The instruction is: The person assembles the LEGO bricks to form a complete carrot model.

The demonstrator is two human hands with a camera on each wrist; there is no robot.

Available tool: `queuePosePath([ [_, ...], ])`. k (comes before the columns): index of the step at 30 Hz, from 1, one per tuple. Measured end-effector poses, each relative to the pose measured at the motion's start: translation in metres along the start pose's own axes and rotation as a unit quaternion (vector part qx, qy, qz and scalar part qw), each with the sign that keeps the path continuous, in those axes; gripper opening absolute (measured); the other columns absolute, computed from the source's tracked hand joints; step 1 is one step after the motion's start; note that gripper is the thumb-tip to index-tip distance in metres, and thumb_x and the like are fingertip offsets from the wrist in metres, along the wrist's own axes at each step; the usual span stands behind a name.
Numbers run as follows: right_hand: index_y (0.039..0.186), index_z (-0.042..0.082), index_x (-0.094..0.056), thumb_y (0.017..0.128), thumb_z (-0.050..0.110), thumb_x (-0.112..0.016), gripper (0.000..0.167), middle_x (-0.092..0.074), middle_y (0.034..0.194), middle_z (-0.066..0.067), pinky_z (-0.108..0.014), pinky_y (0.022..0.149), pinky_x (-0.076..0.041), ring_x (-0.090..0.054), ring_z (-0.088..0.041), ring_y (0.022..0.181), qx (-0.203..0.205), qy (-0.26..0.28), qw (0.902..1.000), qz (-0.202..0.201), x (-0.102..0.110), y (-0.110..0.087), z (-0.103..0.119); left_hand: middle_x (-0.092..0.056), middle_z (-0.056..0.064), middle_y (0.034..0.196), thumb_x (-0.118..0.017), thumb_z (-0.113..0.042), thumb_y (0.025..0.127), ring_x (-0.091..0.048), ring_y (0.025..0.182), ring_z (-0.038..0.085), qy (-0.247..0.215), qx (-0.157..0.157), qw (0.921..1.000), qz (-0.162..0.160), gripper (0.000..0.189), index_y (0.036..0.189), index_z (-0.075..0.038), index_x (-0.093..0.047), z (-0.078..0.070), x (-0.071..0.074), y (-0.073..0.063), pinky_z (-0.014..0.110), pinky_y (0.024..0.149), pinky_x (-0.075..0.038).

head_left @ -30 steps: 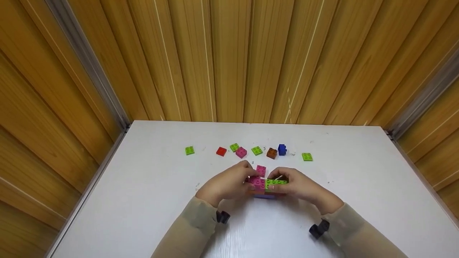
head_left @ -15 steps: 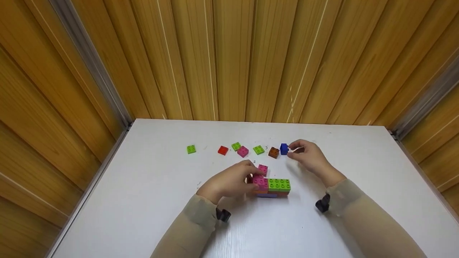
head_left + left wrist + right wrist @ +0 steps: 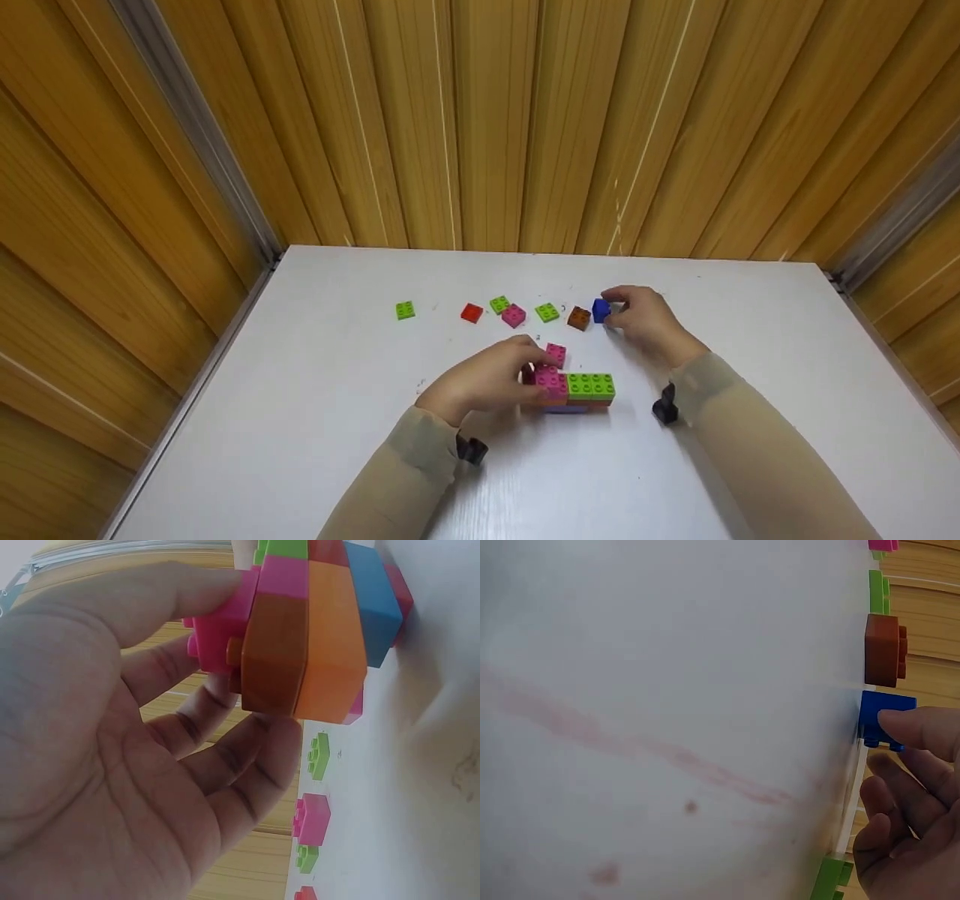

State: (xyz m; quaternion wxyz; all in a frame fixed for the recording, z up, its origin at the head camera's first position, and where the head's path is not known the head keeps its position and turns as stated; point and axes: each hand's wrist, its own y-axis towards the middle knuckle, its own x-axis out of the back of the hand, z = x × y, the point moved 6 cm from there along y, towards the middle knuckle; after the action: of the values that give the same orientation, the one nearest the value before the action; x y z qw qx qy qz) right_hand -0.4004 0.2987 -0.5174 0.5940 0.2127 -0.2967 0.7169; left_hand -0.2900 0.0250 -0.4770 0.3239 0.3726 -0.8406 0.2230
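My left hand [image 3: 487, 379] grips the left end of a block stack, its thumb on a pink toy brick [image 3: 551, 384] at the top. Two green bricks' worth of studs, a green top [image 3: 591, 385], fills the stack's right side. In the left wrist view, a brown brick [image 3: 274, 652], an orange brick [image 3: 330, 645] and a blue brick [image 3: 373, 607] show in its layers. Farther back, my right hand [image 3: 646, 322] pinches a dark blue brick [image 3: 874, 711] between thumb and fingers; its studs point sideways, and it sits at the table surface.
Loose bricks lie in a row on the white table [image 3: 300, 390]: green [image 3: 405, 310], red [image 3: 472, 313], pink [image 3: 514, 315], green [image 3: 547, 312] and brown [image 3: 579, 318]. Another green brick [image 3: 829, 881] lies beyond my right hand. A wood-patterned wall [image 3: 487, 127] stands behind.
My right hand has left the green top of the stack, reached back to the dark blue brick and taken hold of it. My left hand has stayed on the stack.
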Motion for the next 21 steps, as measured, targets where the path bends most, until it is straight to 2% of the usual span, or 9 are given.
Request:
queuePosePath([
  [4,0.157,-0.002,-0.061,0.102,0.005,-0.071,0.056,-0.061,0.162,-0.028,-0.057,0.127,-0.049,-0.058,-0.041,0.144,0.002,0.013,0.9999,-0.003,-0.001,0.0,-0.003,-0.068,-0.003,0.132,-0.082,-0.029,0.104,-0.065,0.114,0.014,0.005,-0.013,0.9999,0.0,0.046,0.149,-0.02,-0.075,0.0,0.0,0.0,0.031,0.105,-0.057],
  [7,0.153,-0.002,-0.064,0.102,0.009,-0.074,0.053,-0.066,0.151,-0.027,-0.044,0.107,-0.059,-0.062,-0.035,0.128,0.006,0.015,0.9998,-0.009,0.001,-0.002,-0.005,-0.068,-0.004,0.131,-0.083,-0.03,0.103,-0.064,0.112,0.013,0.009,-0.019,0.9998,0.0,0.047,0.149,-0.02,-0.075,0.001,-0.001,0.0,0.03,0.102,-0.056],
  [11,0.148,0.0,-0.066,0.101,0.014,-0.079,0.051,-0.068,0.138,-0.023,-0.03,0.085,-0.057,-0.061,-0.029,0.113,0.01,0.017,0.9996,-0.023,0.006,-0.007,-0.006,-0.068,-0.004,0.131,-0.083,-0.034,0.104,-0.063,0.112,0.014,0.004,-0.014,0.9999,0.002,0.05,0.151,-0.02,-0.074,0.002,-0.001,-0.001,0.032,0.103,-0.056],
  [13,0.148,0.0,-0.066,0.099,0.014,-0.079,0.052,-0.069,0.137,-0.022,-0.026,0.083,-0.055,-0.062,-0.029,0.114,0.019,0.014,0.9992,-0.033,0.009,-0.01,-0.005,-0.068,-0.004,0.131,-0.083,-0.035,0.104,-0.063,0.113,0.015,0.0,-0.01,0.9999,0.003,0.051,0.151,-0.02,-0.073,0.002,-0.001,-0.001,0.034,0.105,-0.056],
  [21,0.148,-0.003,-0.065,0.1,0.014,-0.079,0.052,-0.072,0.145,-0.027,-0.02,0.091,-0.055,-0.069,-0.042,0.136,0.06,0.027,0.9964,-0.053,0.017,-0.029,0.002,-0.068,-0.005,0.131,-0.085,-0.038,0.103,-0.064,0.115,0.018,-0.014,-0.007,0.9999,0.003,0.052,0.151,-0.021,-0.073,0.003,-0.001,0.0,0.035,0.106,-0.056],
])
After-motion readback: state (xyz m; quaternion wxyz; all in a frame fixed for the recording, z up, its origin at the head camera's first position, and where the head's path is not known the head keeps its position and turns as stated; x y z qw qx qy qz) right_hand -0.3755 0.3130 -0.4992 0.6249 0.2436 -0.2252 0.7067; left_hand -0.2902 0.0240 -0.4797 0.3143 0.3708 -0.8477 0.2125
